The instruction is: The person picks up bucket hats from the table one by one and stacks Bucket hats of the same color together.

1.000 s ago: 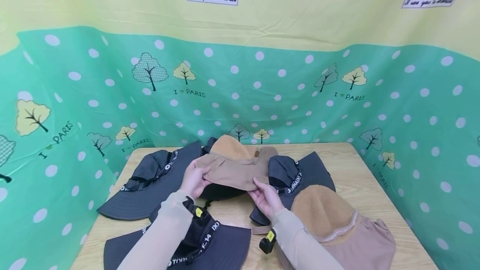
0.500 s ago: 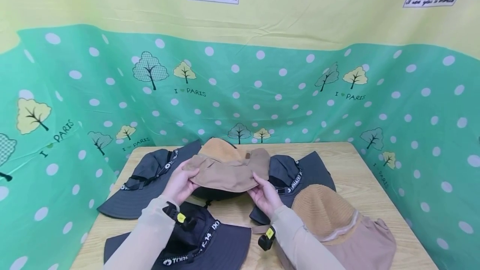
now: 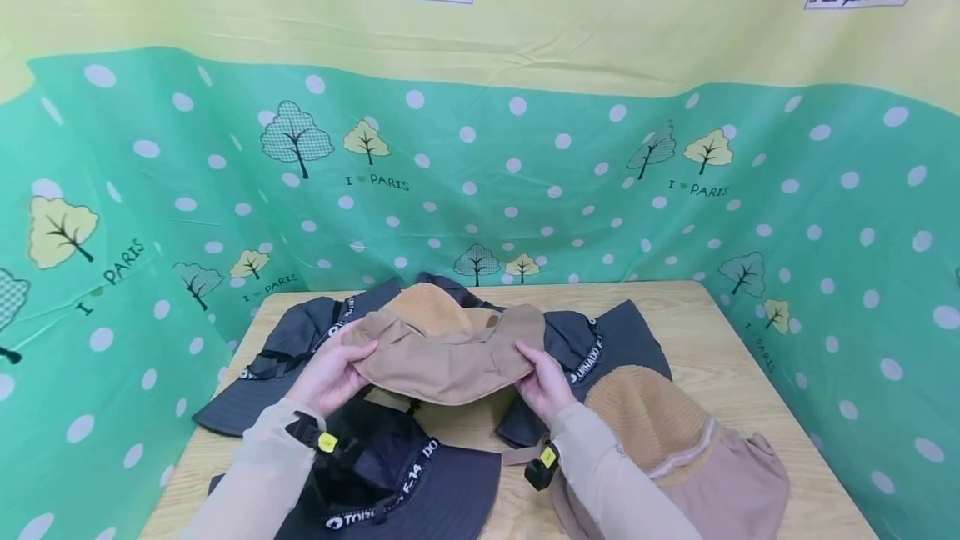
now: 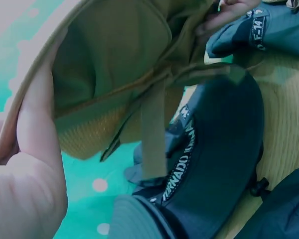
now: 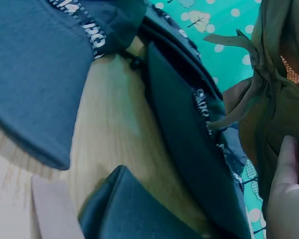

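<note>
The left hand (image 3: 330, 375) pinches the left edge of the tan sun hat's (image 3: 442, 348) brim, thumb on top and fingers beneath. The right hand (image 3: 546, 386) grips the brim's right edge in the same way. Between them the hat hangs above the middle of the wooden counter (image 3: 720, 357), brim toward the person; the left wrist view shows its chin strap (image 4: 153, 134) dangling below. Under and around it lie dark grey hats: one to the left (image 3: 285, 373), one to the right (image 3: 607, 340), one nearest the person (image 3: 405, 490). A second tan hat (image 3: 675, 448) rests at the near right. A green dotted cloth (image 3: 525, 173) stands behind the counter.
</note>
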A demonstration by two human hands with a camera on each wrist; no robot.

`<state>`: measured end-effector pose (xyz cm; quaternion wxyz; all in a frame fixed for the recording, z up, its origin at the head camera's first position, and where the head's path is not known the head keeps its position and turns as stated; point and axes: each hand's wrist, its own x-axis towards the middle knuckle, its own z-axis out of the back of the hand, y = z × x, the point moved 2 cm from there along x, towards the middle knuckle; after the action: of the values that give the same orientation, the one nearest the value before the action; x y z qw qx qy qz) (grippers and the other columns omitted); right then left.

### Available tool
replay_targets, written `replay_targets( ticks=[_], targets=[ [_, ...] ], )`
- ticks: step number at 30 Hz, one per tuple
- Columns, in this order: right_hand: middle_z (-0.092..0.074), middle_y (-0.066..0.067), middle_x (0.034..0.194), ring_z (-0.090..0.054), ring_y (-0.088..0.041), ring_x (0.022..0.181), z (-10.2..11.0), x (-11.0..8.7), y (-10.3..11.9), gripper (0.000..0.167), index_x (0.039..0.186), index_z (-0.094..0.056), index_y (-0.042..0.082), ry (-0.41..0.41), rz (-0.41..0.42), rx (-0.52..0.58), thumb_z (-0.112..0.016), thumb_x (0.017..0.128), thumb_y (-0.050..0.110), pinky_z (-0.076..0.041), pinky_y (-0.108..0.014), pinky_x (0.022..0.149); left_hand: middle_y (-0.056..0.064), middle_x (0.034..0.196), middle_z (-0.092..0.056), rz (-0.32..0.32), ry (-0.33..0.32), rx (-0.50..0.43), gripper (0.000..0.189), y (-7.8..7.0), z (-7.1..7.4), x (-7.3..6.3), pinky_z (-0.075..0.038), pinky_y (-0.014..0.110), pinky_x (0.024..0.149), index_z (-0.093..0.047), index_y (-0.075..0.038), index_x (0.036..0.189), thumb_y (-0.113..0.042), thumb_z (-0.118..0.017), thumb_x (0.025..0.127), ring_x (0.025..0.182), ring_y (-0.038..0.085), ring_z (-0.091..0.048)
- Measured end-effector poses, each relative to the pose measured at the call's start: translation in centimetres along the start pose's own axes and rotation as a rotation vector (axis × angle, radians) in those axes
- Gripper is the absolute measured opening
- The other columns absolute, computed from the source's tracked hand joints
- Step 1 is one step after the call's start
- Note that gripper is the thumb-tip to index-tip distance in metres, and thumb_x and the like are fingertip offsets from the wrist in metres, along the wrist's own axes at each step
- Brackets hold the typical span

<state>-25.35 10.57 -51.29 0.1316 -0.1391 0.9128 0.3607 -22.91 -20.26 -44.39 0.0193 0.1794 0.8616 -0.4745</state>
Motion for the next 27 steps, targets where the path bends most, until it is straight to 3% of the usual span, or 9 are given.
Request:
replay_targets(
  ticks=[3, 11, 19, 24, 27],
  targets=[
    [-0.068, 0.002, 0.104, -0.067, -0.007, 0.096, 0.1, 0.0, 0.5, 0.033, 0.132, -0.043, 0.003, -0.021, -0.006, 0.003, -0.053, 0.101, 0.008, -0.054, -0.021, 0.087, -0.002, 0.120, -0.060, 0.004, 0.047, -0.024, 0.046, -0.1, 0.1, -0.2, -0.059, 0.027, 0.085, -0.033, -0.020, 0.137, 0.007, -0.043, 0.101, 0.105, 0.012, -0.067],
    [-0.068, 0.007, 0.107, -0.066, -0.007, 0.100, 1.5, -0.2, 1.8, 0.047, 0.143, -0.036, 0.009, -0.062, 0.004, -0.118, -0.055, 0.102, 0.022, -0.052, -0.025, 0.093, 0.002, 0.118, -0.063, 0.003, 0.158, -0.038, 0.043, 0.6, 0.2, -0.6, -0.060, 0.031, 0.083, -0.042, -0.018, 0.131, 0.012, -0.039, 0.099, 0.102, 0.017, -0.069],
    [-0.070, 0.006, 0.104, -0.068, -0.007, 0.096, 2.6, -0.7, 3.7, 0.040, 0.137, -0.042, 0.007, -0.066, 0.056, -0.217, -0.054, 0.099, 0.007, -0.055, -0.024, 0.090, 0.000, 0.115, -0.064, -0.021, 0.150, 0.016, 0.043, 0.9, 0.3, -0.5, -0.061, 0.031, 0.080, -0.045, -0.019, 0.129, 0.011, -0.040, 0.099, 0.100, 0.016, -0.069],
    [-0.067, 0.003, 0.108, -0.068, -0.007, 0.097, 2.9, -1.3, 5.2, 0.049, 0.144, -0.033, 0.005, -0.040, 0.075, -0.211, -0.049, 0.098, -0.002, -0.056, -0.023, 0.087, -0.002, 0.113, -0.065, -0.009, 0.112, 0.070, 0.042, 0.7, 0.2, -0.2, -0.061, 0.032, 0.078, -0.046, -0.020, 0.128, 0.010, -0.044, 0.099, 0.096, 0.015, -0.070],
    [-0.067, 0.005, 0.107, -0.067, -0.006, 0.097, 3.1, -1.6, 6.2, 0.044, 0.142, -0.034, 0.010, -0.026, 0.092, -0.177, -0.047, 0.101, 0.002, -0.055, -0.021, 0.087, -0.002, 0.110, -0.065, -0.013, 0.086, 0.121, 0.040, 0.3, 0.2, -0.1, -0.061, 0.031, 0.074, -0.046, -0.020, 0.128, 0.008, -0.046, 0.099, 0.091, 0.014, -0.071]
  ],
)
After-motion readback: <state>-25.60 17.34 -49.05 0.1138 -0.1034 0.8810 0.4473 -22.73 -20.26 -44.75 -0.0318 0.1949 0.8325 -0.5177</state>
